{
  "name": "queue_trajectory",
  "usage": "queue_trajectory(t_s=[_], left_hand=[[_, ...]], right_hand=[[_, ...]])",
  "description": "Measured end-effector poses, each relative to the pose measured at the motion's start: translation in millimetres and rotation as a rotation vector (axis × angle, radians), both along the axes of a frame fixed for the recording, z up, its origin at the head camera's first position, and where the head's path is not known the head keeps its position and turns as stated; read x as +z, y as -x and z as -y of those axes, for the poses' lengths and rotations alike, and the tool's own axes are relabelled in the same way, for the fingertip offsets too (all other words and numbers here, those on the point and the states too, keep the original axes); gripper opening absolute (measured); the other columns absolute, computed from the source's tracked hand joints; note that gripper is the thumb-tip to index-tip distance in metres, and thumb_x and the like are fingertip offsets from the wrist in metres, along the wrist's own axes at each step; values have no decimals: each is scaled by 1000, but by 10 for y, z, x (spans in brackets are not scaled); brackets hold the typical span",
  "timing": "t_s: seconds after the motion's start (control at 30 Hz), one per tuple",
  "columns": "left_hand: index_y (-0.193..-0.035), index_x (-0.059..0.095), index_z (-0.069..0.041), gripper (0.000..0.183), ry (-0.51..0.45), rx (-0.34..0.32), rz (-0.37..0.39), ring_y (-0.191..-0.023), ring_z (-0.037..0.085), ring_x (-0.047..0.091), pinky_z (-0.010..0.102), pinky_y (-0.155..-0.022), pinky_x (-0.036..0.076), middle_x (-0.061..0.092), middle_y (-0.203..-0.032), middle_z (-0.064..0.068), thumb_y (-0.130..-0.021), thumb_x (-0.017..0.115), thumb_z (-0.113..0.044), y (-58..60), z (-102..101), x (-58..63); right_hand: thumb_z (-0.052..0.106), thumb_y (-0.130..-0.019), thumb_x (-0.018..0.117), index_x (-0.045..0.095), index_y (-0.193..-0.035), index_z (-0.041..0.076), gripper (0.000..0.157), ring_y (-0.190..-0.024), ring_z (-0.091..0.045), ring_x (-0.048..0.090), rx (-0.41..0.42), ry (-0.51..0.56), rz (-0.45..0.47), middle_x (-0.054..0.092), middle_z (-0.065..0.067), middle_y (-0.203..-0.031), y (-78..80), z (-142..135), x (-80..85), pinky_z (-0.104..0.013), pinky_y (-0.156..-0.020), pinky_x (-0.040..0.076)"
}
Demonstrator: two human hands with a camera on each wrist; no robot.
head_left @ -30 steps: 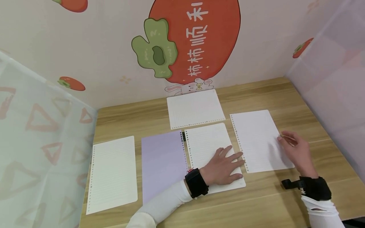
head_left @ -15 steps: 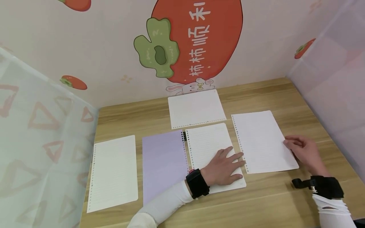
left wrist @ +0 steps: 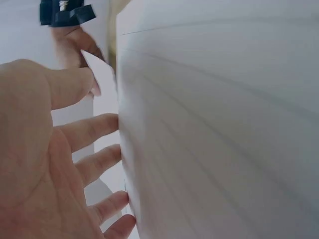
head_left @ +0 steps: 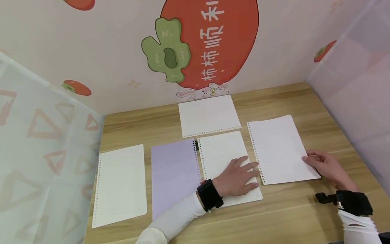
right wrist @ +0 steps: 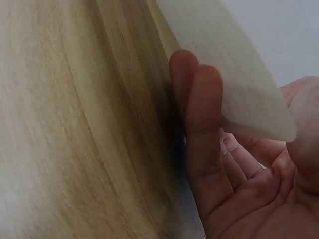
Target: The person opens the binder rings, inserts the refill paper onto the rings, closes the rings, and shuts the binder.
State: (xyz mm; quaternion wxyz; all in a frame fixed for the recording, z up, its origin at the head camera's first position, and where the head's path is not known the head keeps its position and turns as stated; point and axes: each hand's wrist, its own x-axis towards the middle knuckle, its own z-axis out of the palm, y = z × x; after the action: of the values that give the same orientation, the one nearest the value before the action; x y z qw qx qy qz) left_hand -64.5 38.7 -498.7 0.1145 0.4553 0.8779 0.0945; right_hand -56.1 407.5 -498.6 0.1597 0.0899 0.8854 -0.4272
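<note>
My left hand (head_left: pixel 236 178) lies with its fingers spread flat on the lined, hole-punched pages (head_left: pixel 220 149) of an opened loose-leaf notebook. The notebook's purple cover (head_left: pixel 173 169) lies to the left, partly under my left forearm. To the right is a white loose-leaf sheet (head_left: pixel 277 149) with punched holes along its left side. My right hand (head_left: pixel 327 167) pinches this sheet's right edge between thumb and fingers, and that edge bends up off the table. The right wrist view shows fingers (right wrist: pixel 204 99) behind the raised sheet corner (right wrist: pixel 254 114).
Another lined sheet (head_left: pixel 122 186) lies at the far left of the wooden table (head_left: pixel 228 223). One more lined sheet (head_left: pixel 210 115), turned sideways, lies at the back by the printed wall (head_left: pixel 115 51). Pale curtains (head_left: pixel 45 135) bound the table on both sides.
My right hand has shifted right and slightly nearer along the sheet's edge, and the edge it pinches is now raised. The left hand stays in place on the notebook pages.
</note>
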Motion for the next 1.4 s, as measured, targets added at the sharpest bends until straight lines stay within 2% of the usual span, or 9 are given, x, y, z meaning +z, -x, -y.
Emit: queue_trajectory(t_s=[0.1, 0.2, 0.33, 0.5, 0.63, 0.83, 0.97, 1.17, 1.4], left_hand=[[-143, 62, -24, 47, -153, 61, 71, -149, 24, 38, 41, -117, 34, 50, -157, -3, -108, 42, -47, 71, -5, -14], [-140, 62, -15, 42, -359, 144, 190, -141, 18, 48, 33, -116, 37, 58, -147, 1, -108, 47, -39, 146, -17, -18], [-146, 50, -6, 46, -639, 314, 534, -128, 17, 59, 23, -105, 46, 57, -143, 9, -107, 51, -31, 206, -16, 7], [-154, 35, -6, 56, -899, 514, 942, -113, 23, 70, 30, -91, 58, 52, -146, 12, -106, 54, -26, 252, 9, 8], [-155, 34, -11, 53, -1007, 596, 1164, -100, 26, 73, 40, -86, 61, 55, -140, 9, -107, 52, -27, 282, 23, -22], [-145, 46, -13, 40, -970, 622, 1121, -84, 20, 73, 38, -70, 62, 69, -117, 5, -108, 49, -29, 300, 109, -51], [-142, 49, -11, 35, -963, 650, 1056, -76, 19, 72, 36, -63, 60, 71, -110, 8, -109, 47, -22, 291, 191, -45], [-138, 50, -11, 30, -986, 659, 1025, -74, 20, 72, 37, -61, 61, 70, -108, 9, -110, 43, -17, 218, 324, -34], [-142, 47, -15, 33, -972, 653, 997, -82, 19, 72, 37, -65, 61, 70, -115, 9, -111, 42, -20, 94, 531, -25]], right_hand=[[35, -102, 62, 57, -133, -2, 49, -82, 2, 61, -40, 87, 12, 67, 16, -98, -24, -26, -36, -23, -67, 53], [30, -103, 62, 62, -121, 19, 21, -79, -3, 64, -75, 195, 23, 67, 21, -93, -57, -36, -41, -24, -66, 53], [24, -104, 61, 62, -111, 36, 15, -77, -4, 67, -119, 328, 32, 70, 19, -94, -100, 2, 0, -23, -65, 55], [15, -105, 58, 68, -112, 30, 20, -77, -11, 72, -135, 575, 67, 77, 8, -94, -154, 137, 53, -28, -63, 58], [9, -107, 52, 65, -119, 20, 21, -81, -15, 74, -56, 730, 105, 77, 0, -98, -192, 278, 57, -31, -65, 60], [5, -107, 48, 58, -124, 12, 21, -80, -11, 71, 91, 774, 101, 76, 2, -102, -217, 479, 35, -26, -64, 57], [3, -107, 49, 55, -123, 9, 19, -64, -9, 58, 153, 764, 84, 72, 4, -92, -219, 583, 34, -30, -47, 38], [5, -105, 53, 58, -128, 11, 24, -90, -18, 75, 160, 755, 146, 77, -2, -112, -182, 680, 47, -36, -70, 62], [9, -106, 53, 57, -133, 11, 27, -89, -25, 77, 161, 721, 145, 78, -8, -109, -77, 823, 139, -40, -74, 62]])
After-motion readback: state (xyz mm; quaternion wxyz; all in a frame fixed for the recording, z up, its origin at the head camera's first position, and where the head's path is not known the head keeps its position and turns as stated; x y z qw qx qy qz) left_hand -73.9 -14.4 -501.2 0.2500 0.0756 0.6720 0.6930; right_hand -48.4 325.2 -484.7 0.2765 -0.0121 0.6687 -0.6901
